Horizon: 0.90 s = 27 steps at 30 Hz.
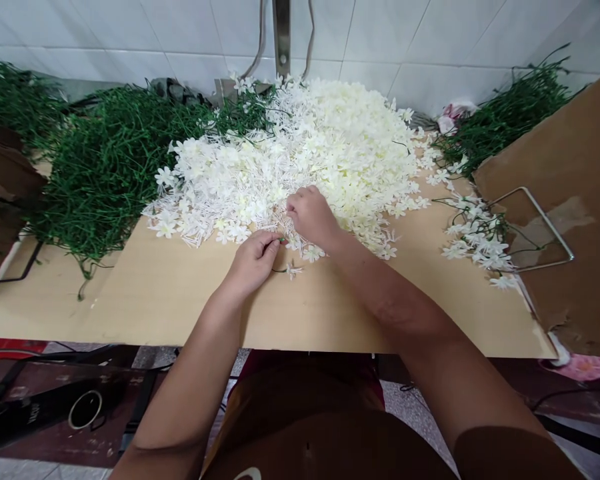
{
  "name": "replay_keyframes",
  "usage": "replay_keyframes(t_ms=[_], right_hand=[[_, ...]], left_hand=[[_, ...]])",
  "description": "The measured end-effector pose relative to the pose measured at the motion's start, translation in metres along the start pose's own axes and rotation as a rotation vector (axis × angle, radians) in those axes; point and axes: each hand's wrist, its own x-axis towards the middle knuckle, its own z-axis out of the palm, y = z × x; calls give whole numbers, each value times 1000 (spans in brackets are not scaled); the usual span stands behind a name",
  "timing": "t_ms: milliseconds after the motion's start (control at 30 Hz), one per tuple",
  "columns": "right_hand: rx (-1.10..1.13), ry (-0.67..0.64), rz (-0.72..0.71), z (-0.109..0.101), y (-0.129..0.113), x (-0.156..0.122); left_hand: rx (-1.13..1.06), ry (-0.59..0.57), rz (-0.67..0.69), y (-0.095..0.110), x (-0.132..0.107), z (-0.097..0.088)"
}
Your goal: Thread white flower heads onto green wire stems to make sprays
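Note:
My left hand [255, 259] is closed near the front of the flower heap, thumb against the fingers. A thin green artificial stem [282, 240] pokes out at its fingertips. Just right of this hand, a white artificial flower [293, 270] with a bit of dark stem lies low over the board. My right hand [311, 212] reaches into the near edge of the heap of white artificial flowers [350, 147], its fingers curled together. Whatever those fingers pinch is hidden from view.
Green stems [115, 160] are piled left, more green stems [505, 117] at the back right. Several stemmed flowers [480, 233] lie by a wire handle [550, 223] before a cardboard box [565, 267]. A tan board [180, 307] covers the table; a tiled wall [380, 40] stands behind.

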Motion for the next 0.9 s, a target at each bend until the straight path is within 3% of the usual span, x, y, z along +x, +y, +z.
replay_keyframes(t_ms=[200,300,400,567,733,900], right_hand=[[519,260,54,-20,13,-10],[758,233,111,-25,8,-25],[861,201,130,-24,1,-42],[884,143,76,-24,-7,-59],[832,161,7,-28,-11,-66],[1006,189,56,-19,-15,-73]], left_hand=[[103,92,10,-1,0,0],[138,241,19,0,0,0],[39,347,114,7,-1,3],[-213,240,149,24,-3,15],[-454,237,-28,30,0,21],[-719,186,-164,31,2,18]])
